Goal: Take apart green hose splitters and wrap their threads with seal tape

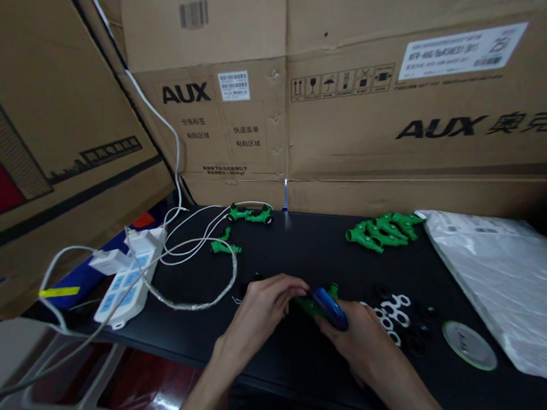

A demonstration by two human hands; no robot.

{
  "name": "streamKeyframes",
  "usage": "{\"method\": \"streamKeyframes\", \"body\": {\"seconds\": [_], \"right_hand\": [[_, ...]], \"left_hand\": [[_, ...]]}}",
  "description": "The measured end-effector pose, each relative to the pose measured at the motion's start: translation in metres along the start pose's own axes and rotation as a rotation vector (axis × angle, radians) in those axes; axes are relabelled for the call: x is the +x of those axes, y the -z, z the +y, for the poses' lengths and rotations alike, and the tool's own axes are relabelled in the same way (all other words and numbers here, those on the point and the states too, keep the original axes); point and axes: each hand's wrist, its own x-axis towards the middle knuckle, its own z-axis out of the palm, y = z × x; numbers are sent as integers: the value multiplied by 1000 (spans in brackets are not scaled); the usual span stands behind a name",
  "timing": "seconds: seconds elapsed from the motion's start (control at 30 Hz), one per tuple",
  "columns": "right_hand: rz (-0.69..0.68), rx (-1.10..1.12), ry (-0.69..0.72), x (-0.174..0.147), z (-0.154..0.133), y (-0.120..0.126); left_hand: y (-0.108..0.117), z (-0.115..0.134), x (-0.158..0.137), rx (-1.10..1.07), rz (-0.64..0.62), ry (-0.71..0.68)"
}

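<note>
My left hand (274,300) reaches in from the left with thumb and fingertips pinched together at the near end of a green Y-shaped hose connector (305,305). Whatever sits between those fingertips is hidden. My right hand (359,328) is closed around the connector from the right. A glossy blue, rounded, elongated object (329,308) lies across the connector, against the right hand's fingers; its kind cannot be told. Beside the right hand lie several white rings (395,312) and small black ring-like parts (414,343). A small dark part (256,279) is partly behind my left hand.
More green connectors lie at the back right (383,231) and back left (250,215). A white power strip (123,286) with plugs and looping cables is at left. A round lid-like disc (469,345) and a white wrapped package (512,287) lie right. Cardboard boxes (352,123) wall the back.
</note>
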Motion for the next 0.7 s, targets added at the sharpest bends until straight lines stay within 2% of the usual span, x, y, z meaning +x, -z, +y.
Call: {"method": "streamKeyframes", "body": {"seconds": [0.17, 0.27, 0.4, 0.53, 0.7], "right_hand": [[45, 90, -8, -9, -11, 5], [82, 192, 41, -14, -21, 2], [-16, 213, 111, -11, -22, -9], [-30, 273, 43, -9, -23, -22], [-65, 405, -72, -26, -42, -28]], "left_hand": [[11, 4, -22, -56, 129, 193], [2, 10, -33, -177, 224, 260], [-13, 16, -35, -321, 265, 314], [-12, 19, -35, -341, 302, 373], [-3, 22, -42, -253, 248, 365]]}}
